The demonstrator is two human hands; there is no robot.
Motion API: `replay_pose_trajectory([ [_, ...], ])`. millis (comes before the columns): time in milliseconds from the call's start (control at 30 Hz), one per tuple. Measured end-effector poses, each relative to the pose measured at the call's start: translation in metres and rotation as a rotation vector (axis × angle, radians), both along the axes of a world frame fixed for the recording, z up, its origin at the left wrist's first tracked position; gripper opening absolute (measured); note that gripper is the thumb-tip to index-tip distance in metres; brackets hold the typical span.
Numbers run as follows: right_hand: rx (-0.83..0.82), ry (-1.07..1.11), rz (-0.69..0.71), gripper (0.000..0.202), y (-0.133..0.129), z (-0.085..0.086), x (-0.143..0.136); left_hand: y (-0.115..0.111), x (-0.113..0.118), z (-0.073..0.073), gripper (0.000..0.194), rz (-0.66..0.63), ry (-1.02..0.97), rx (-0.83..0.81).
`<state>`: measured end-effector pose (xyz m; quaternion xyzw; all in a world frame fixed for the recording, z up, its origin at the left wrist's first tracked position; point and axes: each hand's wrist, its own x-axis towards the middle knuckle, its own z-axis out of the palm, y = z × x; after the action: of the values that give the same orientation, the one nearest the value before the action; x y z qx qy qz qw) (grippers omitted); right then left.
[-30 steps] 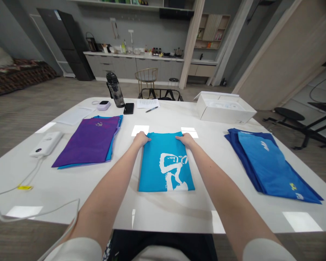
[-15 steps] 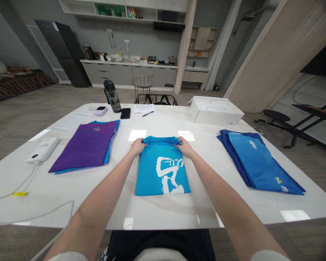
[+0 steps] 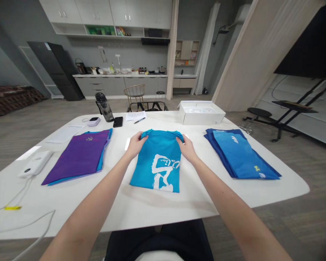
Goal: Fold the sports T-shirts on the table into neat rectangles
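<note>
A folded turquoise T-shirt [image 3: 143, 166] with white brush-style lettering lies in front of me on the table. My left hand [image 3: 136, 144] pinches its far left corner, thumb on top. At the far right corner my right hand [image 3: 187, 146] grips the cloth the same way. The far edge between both hands looks raised a little, while the near part hangs down to or rests on the tabletop; which of the two I cannot tell. To the left lies a stack of folded shirts with a purple shirt [image 3: 78, 154] on top. On the right is a stack topped by a blue shirt [image 3: 233, 152].
A white table [image 3: 190, 203] carries a white open box [image 3: 202, 113], a dark water bottle [image 3: 104, 108], a black phone [image 3: 118, 121], a pen [image 3: 139, 120] and papers [image 3: 63, 135]. A white power strip [image 3: 36, 164] with a cable lies at the left. Chairs stand beyond the far edge.
Both hands have lifted the turquoise T-shirt's far edge, and its near end has tilted and shifted slightly left. The camera view has tipped upward and turned right.
</note>
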<state>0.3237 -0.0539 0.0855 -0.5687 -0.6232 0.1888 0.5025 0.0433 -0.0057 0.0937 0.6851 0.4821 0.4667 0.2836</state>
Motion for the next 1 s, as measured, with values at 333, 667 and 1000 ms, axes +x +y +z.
replay_pose_trajectory([
  [333, 0.133, -0.057, -0.245, 0.030, -0.110, 0.028, 0.097, -0.049, 0.121, 0.055, 0.028, -0.399, -0.048, 0.002],
  [667, 0.326, -0.065, -0.637, 0.036, -0.194, 0.095, 0.268, -0.105, 0.292, 0.091, 0.028, -0.791, -0.405, -0.127],
  [1000, 0.001, -0.057, -0.512, 0.040, -0.137, 0.026, 0.387, -0.067, 0.408, -0.024, 0.025, -0.547, -0.357, -0.566],
])
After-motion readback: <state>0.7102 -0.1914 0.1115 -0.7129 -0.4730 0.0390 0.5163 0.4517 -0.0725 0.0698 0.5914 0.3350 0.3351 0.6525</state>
